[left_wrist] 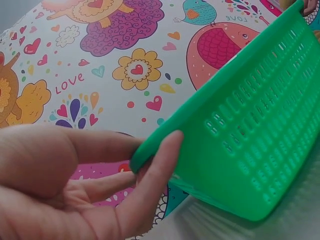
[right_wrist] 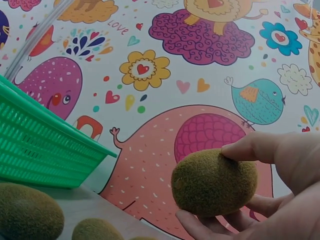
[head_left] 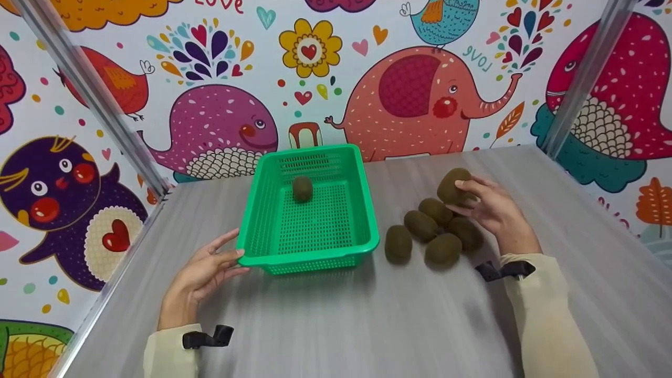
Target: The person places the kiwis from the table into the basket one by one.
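Left hand (head_left: 202, 270), lower left of frame: thumb and fingers pinch the near left rim corner of the green rectangular perforated plastic basket (head_left: 315, 256), centre of frame, probably to steady it. Can't tell if its near end is slightly raised. Right hand (head_left: 496, 207), right of centre: grips 1 fuzzy brown oval kiwi (head_left: 452, 185) between thumb and fingers, held up off the table; wrapped grip likely suits the round shape. 1 more kiwi (head_left: 302, 189) lies in the basket, toward the far end. 5 loose brown kiwis (head_left: 443, 251) sit right of the basket, near the right hand, presumably for easy reach. Surface: grey streaked wood-look table (head_left: 315, 325). Room: white wall (head_left: 362, 26) with cartoon animals, hearts, flowers; grey metal posts (head_left: 100, 107) upper left and upper right.
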`<control>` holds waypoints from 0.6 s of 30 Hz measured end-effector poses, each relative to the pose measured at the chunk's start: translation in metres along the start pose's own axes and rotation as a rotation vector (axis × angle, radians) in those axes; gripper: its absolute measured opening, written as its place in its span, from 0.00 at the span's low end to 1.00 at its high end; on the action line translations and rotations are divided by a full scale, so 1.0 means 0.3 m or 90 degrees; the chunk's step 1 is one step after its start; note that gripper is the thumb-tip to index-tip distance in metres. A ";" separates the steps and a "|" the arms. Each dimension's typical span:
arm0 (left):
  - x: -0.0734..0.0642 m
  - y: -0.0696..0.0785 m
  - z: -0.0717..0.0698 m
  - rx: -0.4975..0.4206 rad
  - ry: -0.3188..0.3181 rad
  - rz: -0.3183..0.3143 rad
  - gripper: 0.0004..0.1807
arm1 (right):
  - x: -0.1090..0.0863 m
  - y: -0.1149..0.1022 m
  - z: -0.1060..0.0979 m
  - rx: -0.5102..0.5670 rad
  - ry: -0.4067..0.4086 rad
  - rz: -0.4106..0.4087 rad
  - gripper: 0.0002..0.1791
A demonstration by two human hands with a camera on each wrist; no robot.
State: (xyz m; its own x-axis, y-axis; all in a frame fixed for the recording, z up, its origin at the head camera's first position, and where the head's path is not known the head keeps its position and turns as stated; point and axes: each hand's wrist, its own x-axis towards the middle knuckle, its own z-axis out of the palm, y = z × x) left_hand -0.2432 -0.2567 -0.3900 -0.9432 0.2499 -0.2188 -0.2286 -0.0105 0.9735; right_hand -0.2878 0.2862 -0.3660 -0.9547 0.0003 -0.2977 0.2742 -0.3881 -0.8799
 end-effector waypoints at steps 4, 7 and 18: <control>0.003 -0.001 0.000 -0.005 -0.007 0.001 0.41 | -0.006 0.003 0.021 -0.015 -0.013 -0.009 0.48; 0.004 -0.002 -0.001 -0.010 -0.012 0.000 0.42 | -0.012 0.004 0.037 -0.017 -0.023 -0.005 0.48; 0.004 -0.002 -0.004 -0.017 -0.014 0.000 0.42 | 0.006 0.020 0.100 -0.003 -0.057 0.007 0.45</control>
State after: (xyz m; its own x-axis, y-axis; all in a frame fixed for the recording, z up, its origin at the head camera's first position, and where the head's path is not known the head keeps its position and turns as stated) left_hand -0.2443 -0.2574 -0.3910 -0.9379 0.2709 -0.2165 -0.2349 -0.0369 0.9713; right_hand -0.2914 0.2561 -0.3607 -0.9579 -0.0866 -0.2738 0.2857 -0.3835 -0.8782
